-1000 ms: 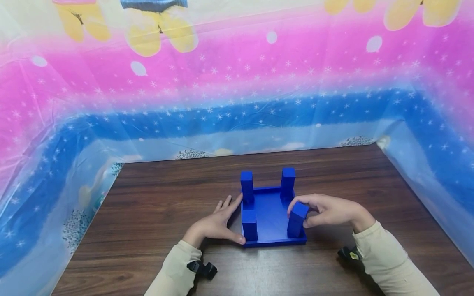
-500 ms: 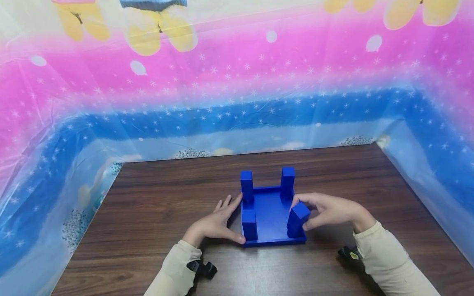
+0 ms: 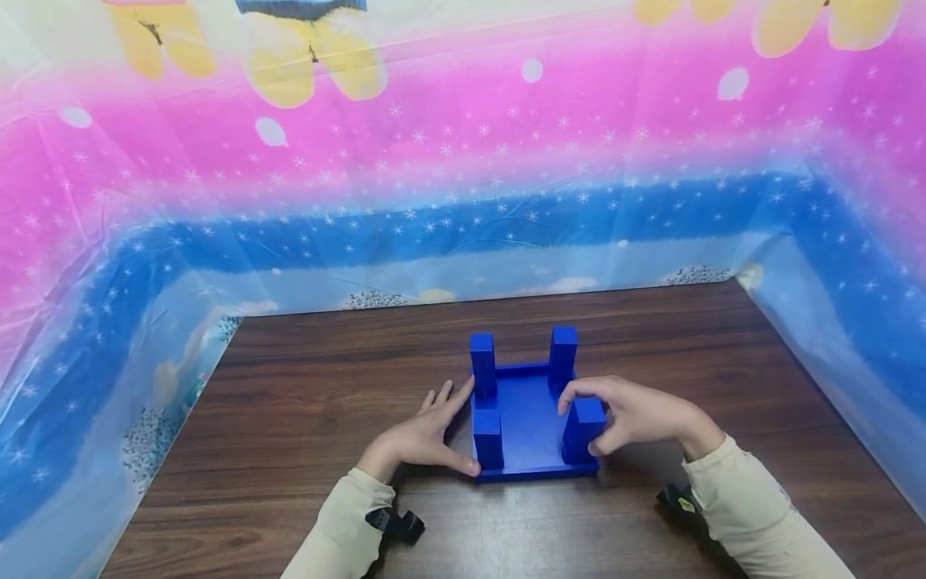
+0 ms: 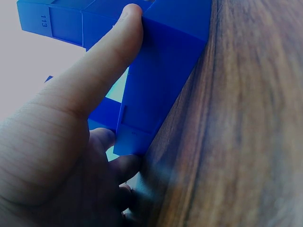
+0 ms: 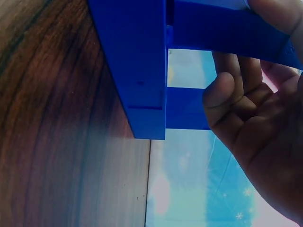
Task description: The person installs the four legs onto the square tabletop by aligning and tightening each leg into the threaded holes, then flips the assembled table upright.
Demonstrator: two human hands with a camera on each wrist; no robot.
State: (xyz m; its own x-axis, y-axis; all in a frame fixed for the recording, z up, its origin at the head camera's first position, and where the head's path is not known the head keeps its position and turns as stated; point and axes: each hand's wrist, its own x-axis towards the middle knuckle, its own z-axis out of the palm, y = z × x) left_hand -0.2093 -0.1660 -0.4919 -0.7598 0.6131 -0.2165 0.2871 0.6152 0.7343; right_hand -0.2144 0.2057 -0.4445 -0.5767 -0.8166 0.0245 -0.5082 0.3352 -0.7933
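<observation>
A shallow blue tray-like base (image 3: 531, 426) lies on the table with a square blue post at each corner. Around the near right post (image 3: 584, 434) my right hand (image 3: 644, 414) curls its fingers, thumb against its side; the index fingertip stands slightly off it. That post (image 5: 222, 28) also shows in the right wrist view, thumb at its upper part. My left hand (image 3: 423, 438) spreads along the base's left side, thumb touching the near left corner and a finger reaching toward the far left post (image 3: 482, 366). The left wrist view shows the thumb (image 4: 109, 52) lying against the blue plastic.
The brown wood-grain table (image 3: 325, 370) extends round the base. A patterned pink and blue cloth (image 3: 463, 177) hangs along the back and both sides. Black straps with small devices (image 3: 394, 524) sit at both wrists.
The near right post was twisted and leaning; now it stands straighter and squarer to the base. My right index finger has come away from it slightly. The left hand stays put.
</observation>
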